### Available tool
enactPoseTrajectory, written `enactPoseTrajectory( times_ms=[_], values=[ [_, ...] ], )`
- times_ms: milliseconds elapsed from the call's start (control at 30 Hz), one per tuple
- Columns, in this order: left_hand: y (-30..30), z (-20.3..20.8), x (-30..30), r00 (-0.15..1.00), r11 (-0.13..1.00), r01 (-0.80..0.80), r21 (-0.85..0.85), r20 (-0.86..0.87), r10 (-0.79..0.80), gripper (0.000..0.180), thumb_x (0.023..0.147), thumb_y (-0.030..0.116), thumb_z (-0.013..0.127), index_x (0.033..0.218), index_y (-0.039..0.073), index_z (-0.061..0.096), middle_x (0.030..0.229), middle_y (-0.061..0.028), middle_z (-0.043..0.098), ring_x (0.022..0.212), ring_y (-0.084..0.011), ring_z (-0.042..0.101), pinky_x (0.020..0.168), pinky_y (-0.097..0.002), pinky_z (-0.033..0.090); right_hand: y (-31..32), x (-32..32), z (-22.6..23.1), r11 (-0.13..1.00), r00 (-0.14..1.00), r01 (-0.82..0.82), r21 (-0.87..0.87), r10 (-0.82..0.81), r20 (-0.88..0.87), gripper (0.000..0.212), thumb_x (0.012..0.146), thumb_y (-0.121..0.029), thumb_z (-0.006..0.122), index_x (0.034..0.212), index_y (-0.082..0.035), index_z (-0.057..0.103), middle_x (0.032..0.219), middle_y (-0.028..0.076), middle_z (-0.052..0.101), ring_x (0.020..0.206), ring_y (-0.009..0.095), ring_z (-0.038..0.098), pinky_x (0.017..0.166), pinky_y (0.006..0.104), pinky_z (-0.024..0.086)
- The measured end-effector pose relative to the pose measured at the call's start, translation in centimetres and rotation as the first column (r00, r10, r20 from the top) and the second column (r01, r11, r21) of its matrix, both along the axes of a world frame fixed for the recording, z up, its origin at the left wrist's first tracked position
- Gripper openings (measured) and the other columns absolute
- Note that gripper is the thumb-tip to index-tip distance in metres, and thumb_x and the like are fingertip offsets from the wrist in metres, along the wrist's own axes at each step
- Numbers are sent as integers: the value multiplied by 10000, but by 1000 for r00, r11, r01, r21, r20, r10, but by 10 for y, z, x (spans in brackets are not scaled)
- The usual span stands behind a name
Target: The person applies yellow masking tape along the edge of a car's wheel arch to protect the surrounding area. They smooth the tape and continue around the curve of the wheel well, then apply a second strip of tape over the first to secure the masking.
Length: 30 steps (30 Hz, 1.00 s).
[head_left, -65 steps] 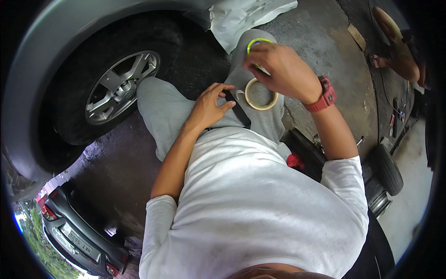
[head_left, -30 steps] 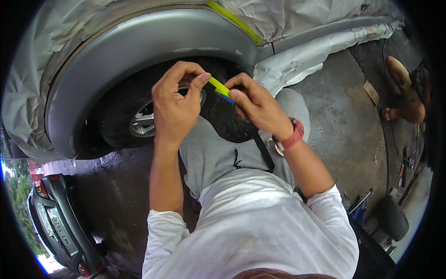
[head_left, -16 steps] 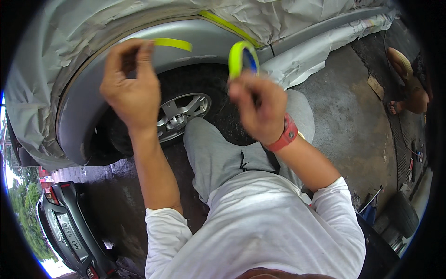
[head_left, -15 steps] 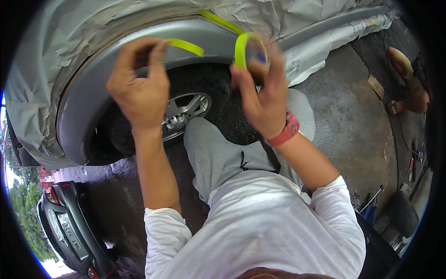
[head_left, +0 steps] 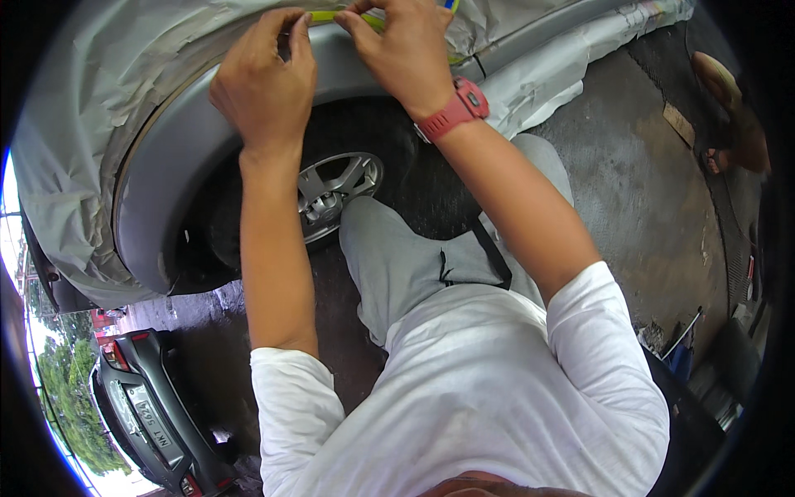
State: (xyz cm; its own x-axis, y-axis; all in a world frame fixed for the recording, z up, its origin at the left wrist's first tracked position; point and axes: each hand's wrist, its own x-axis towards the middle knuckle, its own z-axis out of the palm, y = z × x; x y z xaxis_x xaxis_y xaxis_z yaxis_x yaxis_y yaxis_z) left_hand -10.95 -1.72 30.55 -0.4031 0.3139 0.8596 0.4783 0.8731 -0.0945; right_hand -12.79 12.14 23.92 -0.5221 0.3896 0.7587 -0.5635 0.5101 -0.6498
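A short stretch of yellow-green masking tape (head_left: 323, 16) runs between my two hands at the upper edge of the grey wheel arch (head_left: 153, 182). My left hand (head_left: 269, 79) pinches one end of it between thumb and fingertips. Close by on the right, my right hand (head_left: 407, 58) is closed, its thumb and index finger at the tape's other end. Most of the tape roll (head_left: 450, 6) is hidden behind that hand; only a blue and yellow bit shows at the top edge. Masking paper (head_left: 74, 178) covers the body panel above the arch.
Below the arch is a tyre with a silver wheel (head_left: 330, 197), close to my knee. A dark car (head_left: 153, 418) stands at lower left. On the right, a person's foot (head_left: 729, 161) rests on the wet floor (head_left: 638, 182) near a cardboard piece (head_left: 679, 124).
Both hands have moved up to the arch's edge, the right one also leftward, bringing them closer together. The tape strip that hung free from my left hand now lies along that edge.
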Motion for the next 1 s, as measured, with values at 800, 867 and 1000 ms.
enactPoseTrajectory(
  times_ms=[800,867,1000],
  values=[
    [-13,5,-22,989,945,-122,-303,-122,89,103,873,284,823,943,208,819,857,37,769,789,-215,742,667,-359,567,-18,-25,-14,994,995,100,-34,-100,9,180,839,-239,806,836,-68,749,984,185,642,1040,383,603,916,527,406],
    [-15,5,-23,987,941,-123,-315,-142,81,105,873,289,824,938,207,817,853,37,767,785,-215,741,665,-357,566,-18,-25,-14,995,995,98,-24,-98,7,177,835,-236,806,833,-68,749,981,186,642,1038,384,604,915,526,408],
    [-12,6,-21,982,931,-165,-327,-142,124,108,867,301,831,918,207,814,834,41,761,771,-216,739,655,-363,562,-17,-28,-13,993,993,120,-12,-120,-15,171,821,-228,808,814,-69,747,972,182,648,1032,381,611,909,523,414]
  ],
)
